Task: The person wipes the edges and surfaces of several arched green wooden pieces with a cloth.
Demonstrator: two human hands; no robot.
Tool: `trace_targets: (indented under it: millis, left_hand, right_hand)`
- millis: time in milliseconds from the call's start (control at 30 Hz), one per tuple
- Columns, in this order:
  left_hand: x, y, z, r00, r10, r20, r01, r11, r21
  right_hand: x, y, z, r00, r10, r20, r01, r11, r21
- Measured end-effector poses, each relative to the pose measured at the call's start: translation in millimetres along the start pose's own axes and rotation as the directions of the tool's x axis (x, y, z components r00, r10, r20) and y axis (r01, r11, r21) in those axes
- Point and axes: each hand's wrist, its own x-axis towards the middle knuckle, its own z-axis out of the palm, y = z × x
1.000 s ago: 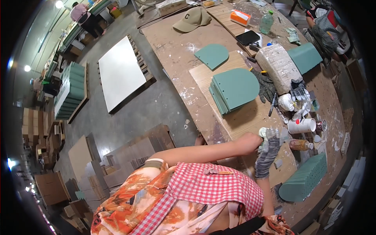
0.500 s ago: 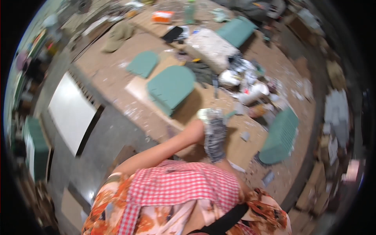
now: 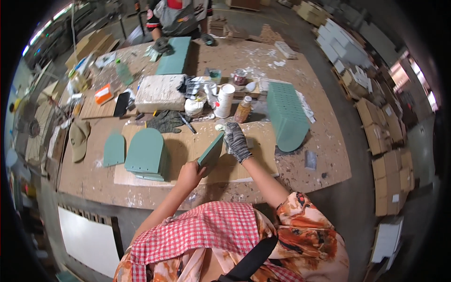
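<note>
My bare left hand (image 3: 190, 175) grips the lower end of a thin green panel (image 3: 212, 151), which stands tilted on edge above the cardboard sheet (image 3: 260, 165). Close against the panel's right side is my right hand (image 3: 237, 142) in a grey striped knit glove. Its fingers are closed round a small white cloth wad (image 3: 220, 127) at the panel's upper end. To the left stands a stack of round-topped green panels (image 3: 144, 151), with a smaller green panel (image 3: 114, 149) beside it. Another green stack (image 3: 287, 115) stands to the right.
Behind my hands are a glass bottle (image 3: 243, 110), a white tub (image 3: 225, 101), a marker (image 3: 187, 123) and a dark glove (image 3: 165, 122). A white-spattered block (image 3: 160, 94) lies farther left. Across the table (image 3: 324, 155), a person's gloved hand (image 3: 163, 45) touches a green piece (image 3: 174, 56).
The view has turned and risen, bringing the person across the table into sight. My hands, close together before, are now apart, with the green panel plainly visible between them.
</note>
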Motion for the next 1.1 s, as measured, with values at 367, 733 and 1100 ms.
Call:
trace_targets:
  millis: [367,733,1100]
  left_hand:
    - [2,-15,7,0.992,0.124,-0.010,-0.124,0.991,0.045]
    - [-4,1,-4,0.995,0.058,0.079,-0.061,0.998,0.034]
    - [-6,8,-6,0.992,0.108,0.070,-0.108,0.994,-0.009]
  right_hand:
    - [-50,-123,43,0.929,-0.290,0.230,0.361,0.846,-0.392]
    - [-20,-75,3,0.990,-0.139,0.013,0.130,0.879,-0.459]
    - [-30,-81,-7,0.952,-0.301,0.057,0.302,0.890,-0.342]
